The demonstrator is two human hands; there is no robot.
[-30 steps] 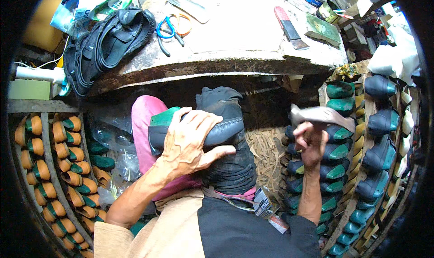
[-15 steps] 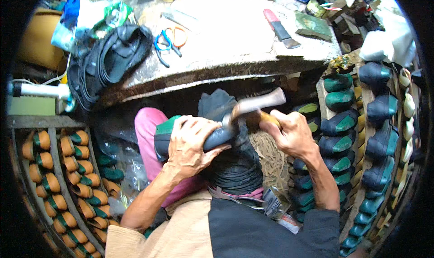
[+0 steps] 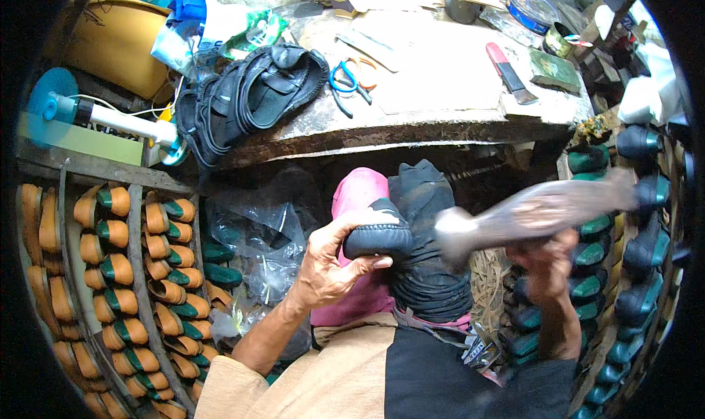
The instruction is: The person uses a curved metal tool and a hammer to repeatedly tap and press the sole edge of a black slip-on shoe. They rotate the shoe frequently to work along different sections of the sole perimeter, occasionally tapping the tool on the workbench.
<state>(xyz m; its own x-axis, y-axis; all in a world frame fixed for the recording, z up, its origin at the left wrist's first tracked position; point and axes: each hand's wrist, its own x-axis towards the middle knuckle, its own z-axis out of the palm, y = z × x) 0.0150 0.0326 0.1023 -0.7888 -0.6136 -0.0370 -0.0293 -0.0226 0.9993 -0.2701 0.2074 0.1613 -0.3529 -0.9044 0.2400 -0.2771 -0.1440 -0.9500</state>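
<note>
My left hand (image 3: 327, 265) is wrapped round a black shoe (image 3: 377, 240) with a green patch, the thumb below it and the fingers over the top. The shoe is held above my pink-covered knee (image 3: 360, 188), its rounded black end turned toward me. My right hand (image 3: 545, 268) grips a hammer (image 3: 532, 212), raised to the right of the shoe and apart from it. The hammer's metal head is smeared by motion, and its handle is mostly hidden behind the head and fingers.
Ahead stands a worn workbench (image 3: 426, 129) with black sandals (image 3: 264, 88), scissors (image 3: 351, 81), a red-handled knife (image 3: 510, 74) and a green block (image 3: 554, 70). Racks of orange-and-green shoes (image 3: 114, 233) stand at left, black-and-green shoes (image 3: 639, 254) at right. A blue-bladed fan (image 3: 55, 107) is far left.
The hammer has swung up and right, away from the shoe. My left hand has turned the shoe so its rounded end faces me. The view has shifted left.
</note>
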